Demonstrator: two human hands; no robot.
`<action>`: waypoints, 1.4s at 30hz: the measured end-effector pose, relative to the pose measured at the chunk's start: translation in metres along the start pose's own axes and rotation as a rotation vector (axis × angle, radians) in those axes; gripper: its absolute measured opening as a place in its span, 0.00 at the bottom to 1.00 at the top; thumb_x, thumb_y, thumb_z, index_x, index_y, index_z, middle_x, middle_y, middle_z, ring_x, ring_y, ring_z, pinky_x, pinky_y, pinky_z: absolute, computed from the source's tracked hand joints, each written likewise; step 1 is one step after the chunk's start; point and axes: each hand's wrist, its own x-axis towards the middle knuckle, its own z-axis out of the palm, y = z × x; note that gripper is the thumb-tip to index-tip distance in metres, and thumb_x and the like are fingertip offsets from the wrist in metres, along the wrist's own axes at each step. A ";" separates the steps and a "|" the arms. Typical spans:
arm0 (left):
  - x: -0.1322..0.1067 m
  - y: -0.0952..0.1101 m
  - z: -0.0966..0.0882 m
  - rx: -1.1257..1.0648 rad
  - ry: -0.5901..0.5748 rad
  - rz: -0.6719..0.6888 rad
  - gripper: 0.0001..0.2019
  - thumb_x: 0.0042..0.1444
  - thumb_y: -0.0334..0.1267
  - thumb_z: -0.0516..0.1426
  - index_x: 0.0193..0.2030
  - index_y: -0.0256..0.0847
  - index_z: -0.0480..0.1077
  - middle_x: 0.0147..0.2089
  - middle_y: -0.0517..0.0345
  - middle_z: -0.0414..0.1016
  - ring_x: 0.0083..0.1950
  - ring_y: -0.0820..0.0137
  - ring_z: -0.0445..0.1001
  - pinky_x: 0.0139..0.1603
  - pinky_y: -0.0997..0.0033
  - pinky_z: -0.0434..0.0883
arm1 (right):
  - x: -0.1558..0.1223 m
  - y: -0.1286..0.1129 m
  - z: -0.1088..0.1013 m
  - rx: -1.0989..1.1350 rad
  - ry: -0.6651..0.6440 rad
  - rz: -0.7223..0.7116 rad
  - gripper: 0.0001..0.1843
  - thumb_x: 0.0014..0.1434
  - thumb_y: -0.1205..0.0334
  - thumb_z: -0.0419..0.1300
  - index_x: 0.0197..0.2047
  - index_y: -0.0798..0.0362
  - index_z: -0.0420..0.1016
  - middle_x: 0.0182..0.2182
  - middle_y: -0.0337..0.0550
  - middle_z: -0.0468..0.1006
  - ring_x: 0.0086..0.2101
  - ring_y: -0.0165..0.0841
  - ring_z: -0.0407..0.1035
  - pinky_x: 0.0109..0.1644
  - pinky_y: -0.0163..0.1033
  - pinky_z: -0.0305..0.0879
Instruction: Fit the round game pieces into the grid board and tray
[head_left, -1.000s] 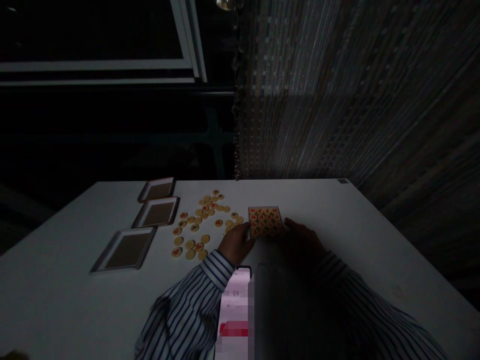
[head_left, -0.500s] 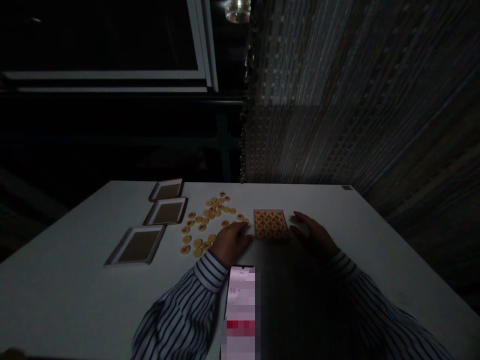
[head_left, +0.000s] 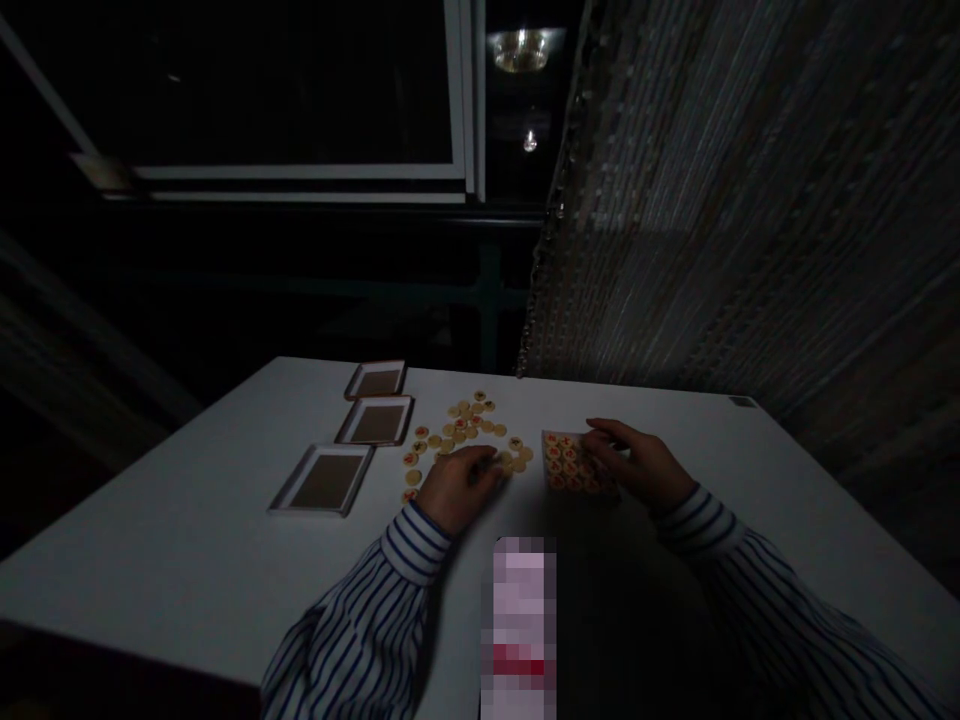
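My left hand (head_left: 459,488) is over the near side of the loose xiangqi pieces (head_left: 465,425), round pale discs, some with red or dark characters. Its fingers are bent with thumb and fingertips apart, close to a small cluster of discs (head_left: 519,462); whether it touches them is unclear. To the right, a shallow box (head_left: 546,470) holds rows of discs with red characters (head_left: 564,465). My right hand (head_left: 643,468) reaches over the box's right side, thumb and forefinger apart, covering some discs. Its other fingers are hidden.
Three shallow trays or lids (head_left: 322,480) lie in a line on the left of the white table (head_left: 187,540). A phone (head_left: 519,610), its screen blurred out, lies at the front. A bead curtain (head_left: 645,250) hangs beyond the table at the right.
My left hand has moved left over the loose discs, its fingers more bent. My right hand has come left from beside the box to over its right side. The view has shifted left.
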 end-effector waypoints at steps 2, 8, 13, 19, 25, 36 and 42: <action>-0.001 -0.005 -0.007 0.001 0.012 -0.015 0.15 0.52 0.42 0.52 0.45 0.39 0.69 0.40 0.53 0.75 0.35 0.69 0.73 0.37 0.71 0.70 | 0.007 -0.011 0.003 -0.004 -0.026 -0.001 0.19 0.55 0.57 0.51 0.48 0.53 0.67 0.36 0.43 0.77 0.36 0.33 0.71 0.40 0.38 0.68; -0.001 -0.022 -0.029 0.033 0.030 -0.063 0.18 0.52 0.44 0.52 0.46 0.37 0.69 0.39 0.51 0.75 0.36 0.68 0.73 0.37 0.70 0.70 | 0.031 -0.041 0.018 -0.022 -0.102 -0.031 0.18 0.55 0.57 0.51 0.47 0.54 0.69 0.36 0.43 0.78 0.36 0.33 0.71 0.41 0.36 0.67; -0.001 -0.040 -0.049 0.012 0.059 -0.124 0.19 0.52 0.45 0.52 0.46 0.37 0.69 0.39 0.51 0.76 0.34 0.69 0.73 0.36 0.70 0.70 | 0.051 -0.058 0.036 -0.025 -0.162 -0.082 0.19 0.55 0.55 0.50 0.46 0.54 0.70 0.35 0.42 0.78 0.36 0.33 0.71 0.41 0.37 0.65; 0.002 -0.063 -0.078 0.034 0.105 -0.207 0.21 0.51 0.49 0.51 0.46 0.37 0.68 0.39 0.51 0.75 0.34 0.67 0.73 0.37 0.67 0.70 | 0.080 -0.077 0.061 0.001 -0.243 -0.129 0.19 0.54 0.54 0.50 0.45 0.53 0.71 0.36 0.43 0.77 0.36 0.34 0.70 0.39 0.36 0.64; 0.005 -0.088 -0.101 0.085 0.158 -0.272 0.22 0.50 0.49 0.51 0.48 0.38 0.67 0.43 0.51 0.74 0.37 0.67 0.73 0.39 0.68 0.70 | 0.101 -0.104 0.086 -0.052 -0.303 -0.151 0.18 0.53 0.56 0.51 0.44 0.54 0.72 0.36 0.43 0.77 0.36 0.33 0.70 0.39 0.33 0.62; 0.007 -0.125 -0.135 0.273 0.142 -0.414 0.27 0.49 0.50 0.51 0.52 0.33 0.64 0.49 0.45 0.70 0.47 0.61 0.70 0.46 0.65 0.67 | 0.134 -0.129 0.130 -0.052 -0.406 -0.157 0.19 0.53 0.54 0.52 0.46 0.52 0.71 0.37 0.42 0.77 0.37 0.32 0.70 0.40 0.34 0.62; 0.016 -0.150 -0.151 0.226 0.178 -0.501 0.28 0.48 0.51 0.52 0.53 0.34 0.62 0.50 0.45 0.69 0.48 0.62 0.70 0.45 0.67 0.68 | 0.157 -0.140 0.146 -0.037 -0.416 -0.147 0.18 0.54 0.54 0.53 0.45 0.53 0.71 0.36 0.41 0.77 0.37 0.32 0.70 0.40 0.33 0.62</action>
